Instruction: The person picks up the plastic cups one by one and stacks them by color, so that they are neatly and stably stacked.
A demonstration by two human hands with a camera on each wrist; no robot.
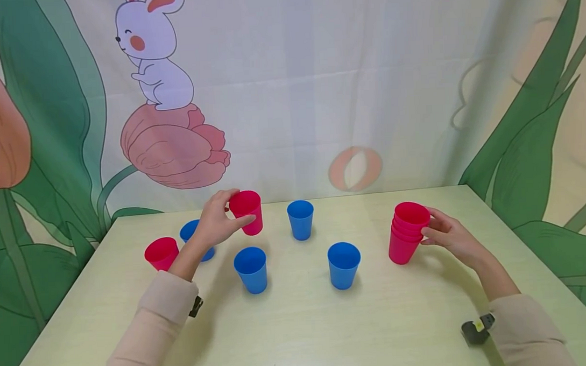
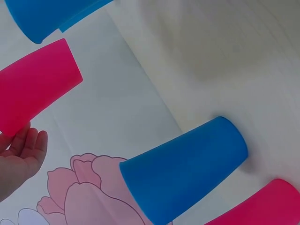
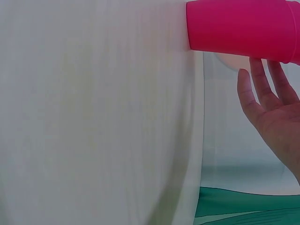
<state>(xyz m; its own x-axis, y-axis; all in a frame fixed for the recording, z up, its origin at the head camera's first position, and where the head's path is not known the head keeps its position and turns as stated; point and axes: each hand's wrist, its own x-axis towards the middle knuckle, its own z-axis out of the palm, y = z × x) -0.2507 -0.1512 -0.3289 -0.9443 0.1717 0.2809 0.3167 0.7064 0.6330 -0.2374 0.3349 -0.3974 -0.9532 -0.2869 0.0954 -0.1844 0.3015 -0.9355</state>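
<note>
My left hand (image 1: 217, 220) holds a red plastic cup (image 1: 252, 225) between thumb and fingers, upright and above the far left part of the table. In the left wrist view, that red cup (image 2: 40, 84) hangs clear of the tabletop. My right hand (image 1: 452, 236) grips the upper side of a stack of red cups (image 1: 403, 249), thumb in front and fingers behind. The stack stands upright on the table; in the right wrist view, fingertips meet the side of the red stack (image 3: 239, 28).
Several blue cups stand upright and apart: one at the back (image 1: 301, 220), one right of centre (image 1: 344, 267), one left of centre (image 1: 251, 270), one partly behind my left wrist (image 1: 190, 228). Another red cup (image 1: 161, 252) stands far left. A printed curtain (image 1: 406, 93) hangs behind the table (image 1: 298, 333).
</note>
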